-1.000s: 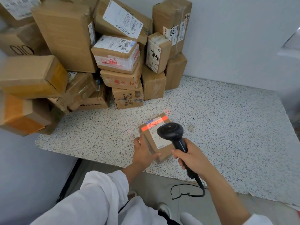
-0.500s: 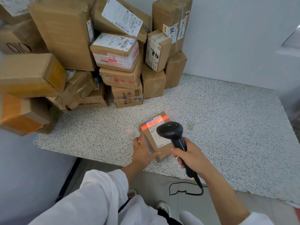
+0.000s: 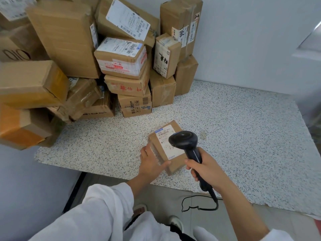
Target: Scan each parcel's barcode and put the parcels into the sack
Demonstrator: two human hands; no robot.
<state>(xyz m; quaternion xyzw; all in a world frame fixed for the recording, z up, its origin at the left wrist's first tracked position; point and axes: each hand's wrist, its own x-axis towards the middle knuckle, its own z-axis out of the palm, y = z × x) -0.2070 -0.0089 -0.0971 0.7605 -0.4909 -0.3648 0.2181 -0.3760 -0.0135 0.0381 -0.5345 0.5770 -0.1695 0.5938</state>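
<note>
Both hands are busy. Left hand (image 3: 152, 162) grips the small parcel (image 3: 167, 148) on the table (image 3: 243, 133); right hand (image 3: 206, 169) wraps the scanner (image 3: 184, 140) above its label.

place: parcel depot — stacked labelled cartons (image 3: 121, 56) | handheld barcode scanner (image 3: 184, 140) | speckled counter (image 3: 243, 136)

Brown parcel (image 3: 171, 154); black scanner (image 3: 186, 141); speckled table (image 3: 243, 136).
</note>
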